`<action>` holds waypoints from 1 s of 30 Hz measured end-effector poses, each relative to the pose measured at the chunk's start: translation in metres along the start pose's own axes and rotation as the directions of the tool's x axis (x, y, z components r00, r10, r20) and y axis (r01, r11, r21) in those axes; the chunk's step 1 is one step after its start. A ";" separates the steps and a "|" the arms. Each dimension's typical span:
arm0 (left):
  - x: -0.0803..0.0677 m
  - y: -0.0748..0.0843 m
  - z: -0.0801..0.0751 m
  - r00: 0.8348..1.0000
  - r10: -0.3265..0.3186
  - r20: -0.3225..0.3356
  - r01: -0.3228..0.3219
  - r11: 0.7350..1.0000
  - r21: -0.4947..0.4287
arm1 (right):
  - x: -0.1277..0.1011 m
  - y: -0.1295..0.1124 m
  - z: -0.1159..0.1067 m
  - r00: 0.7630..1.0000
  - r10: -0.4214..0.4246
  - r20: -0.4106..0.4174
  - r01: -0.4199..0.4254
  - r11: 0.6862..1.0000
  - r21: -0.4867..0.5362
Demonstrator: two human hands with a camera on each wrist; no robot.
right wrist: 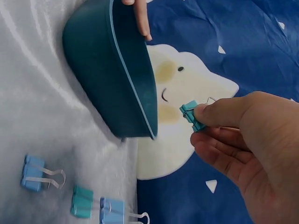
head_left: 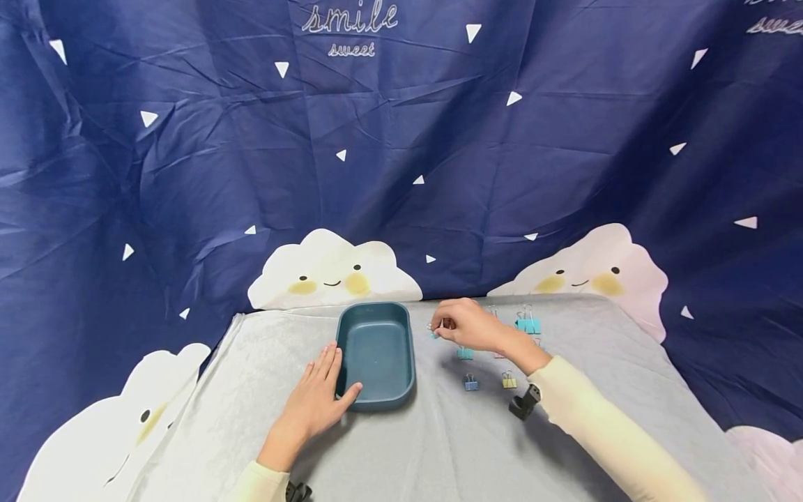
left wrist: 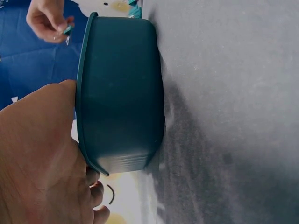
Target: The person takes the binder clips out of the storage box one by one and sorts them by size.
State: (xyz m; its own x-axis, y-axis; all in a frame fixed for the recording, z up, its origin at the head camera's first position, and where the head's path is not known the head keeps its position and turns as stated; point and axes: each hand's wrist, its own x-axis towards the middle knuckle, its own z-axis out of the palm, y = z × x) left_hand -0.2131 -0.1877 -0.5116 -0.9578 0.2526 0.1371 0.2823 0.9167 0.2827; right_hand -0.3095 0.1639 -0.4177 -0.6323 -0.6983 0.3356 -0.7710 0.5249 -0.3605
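My right hand (head_left: 469,325) pinches a small teal binder clip (right wrist: 191,115) between thumb and fingertips, its wire handle towards the palm. The clip hangs in the air just right of a dark teal plastic bin (head_left: 379,357). Inside the bin only its bare floor shows. At the bin's left side, my left hand (head_left: 318,396) rests on the rim with fingers extended and thumb over the near left corner. In the right wrist view, fingers (right wrist: 141,21) of that hand reach over the rim.
Right of the bin lie several binder clips: a blue one (head_left: 471,383), a yellow one (head_left: 509,381), a teal one (head_left: 465,354) and a larger turquoise one (head_left: 528,325). Others are partly behind the right forearm. Grey cloth (head_left: 433,446) covers the table; a blue curtain (head_left: 401,139) hangs behind.
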 end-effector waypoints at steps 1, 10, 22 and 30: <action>0.000 0.000 0.000 1.000 0.001 -0.002 -0.001 1.000 -0.002 | -0.004 0.002 -0.002 1.000 0.009 -0.011 -0.009 1.000 -0.002; 0.001 -0.001 0.000 1.000 -0.011 0.020 0.011 1.000 0.001 | -0.040 0.017 -0.018 0.992 0.065 -0.104 -0.065 0.998 0.002; 0.000 -0.001 0.000 1.000 -0.007 0.007 0.007 1.000 -0.007 | -0.090 0.033 -0.035 0.968 0.186 -0.169 -0.189 0.982 -0.004; 0.002 -0.002 0.001 1.000 -0.011 0.014 0.011 1.000 -0.004 | -0.120 0.043 -0.042 0.943 0.278 -0.182 -0.280 0.960 0.013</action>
State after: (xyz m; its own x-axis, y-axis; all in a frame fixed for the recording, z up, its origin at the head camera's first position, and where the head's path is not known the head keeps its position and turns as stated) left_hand -0.2155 -0.1883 -0.5126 -0.9614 0.2471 0.1207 0.2721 0.9182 0.2878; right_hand -0.2703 0.2906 -0.4369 -0.8242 -0.4243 0.3750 -0.5621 0.6932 -0.4512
